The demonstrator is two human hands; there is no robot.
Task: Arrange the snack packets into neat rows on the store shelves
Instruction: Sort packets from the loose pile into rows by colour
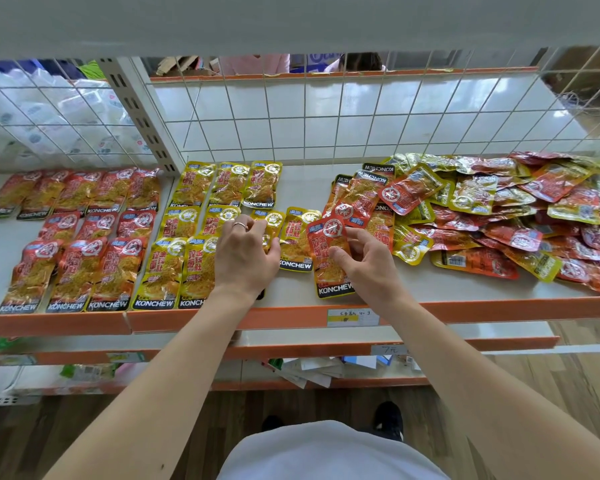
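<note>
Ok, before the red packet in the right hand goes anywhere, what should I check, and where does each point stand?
1. Right hand pinches the red packet: ok.
2. Left hand has a firm hold on the yellow packet: cannot tell.
3. Red packet is with its own colour: not ok. It lies beside the yellow rows, and the red rows are far left.
4. Bare shelf between the yellow rows and the pile: ok.
5. Pile is sorted: not ok, the colours are mixed.
</note>
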